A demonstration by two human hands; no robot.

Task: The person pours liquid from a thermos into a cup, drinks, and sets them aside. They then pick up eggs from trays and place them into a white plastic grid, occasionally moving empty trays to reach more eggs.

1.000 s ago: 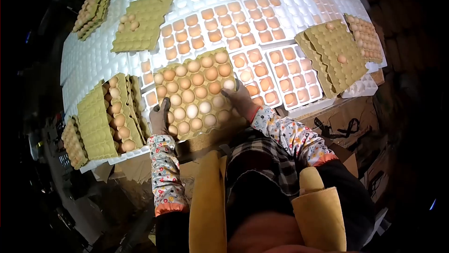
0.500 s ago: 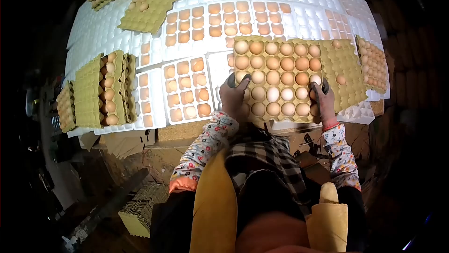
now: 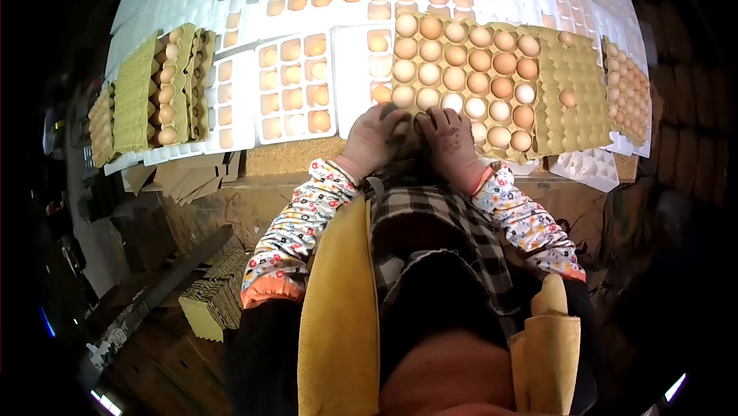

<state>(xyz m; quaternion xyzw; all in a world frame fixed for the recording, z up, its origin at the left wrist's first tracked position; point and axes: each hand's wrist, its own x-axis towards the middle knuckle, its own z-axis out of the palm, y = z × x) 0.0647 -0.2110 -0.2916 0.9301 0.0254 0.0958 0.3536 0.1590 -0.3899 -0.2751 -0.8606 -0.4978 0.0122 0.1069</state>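
A pulp tray (image 3: 467, 89) filled with rows of brown and pale eggs lies at the table's front, right of centre. My left hand (image 3: 375, 138) is at its front left corner, fingers curled inward with dark fingertips; what they hold, if anything, is hidden. Close beside it, my right hand (image 3: 449, 141) bends its fingers over the front row of eggs. It covers part of that row, and its grip cannot be made out. Under the tray's right side lies another pulp tray (image 3: 573, 112) with a couple of eggs.
White trays with brown eggs (image 3: 294, 81) lie left of my hands. Upright pulp trays with eggs (image 3: 173, 89) stand farther left. At the far right is another egg-filled tray (image 3: 626, 93). A white tray (image 3: 586, 168) juts over the front edge. Flat cardboard pieces (image 3: 192, 178) are below the table's left edge.
My right hand has left the tray's right side and moved left, beside my left hand. My left hand has slid toward the front corner. The view has shifted, so the table appears higher.
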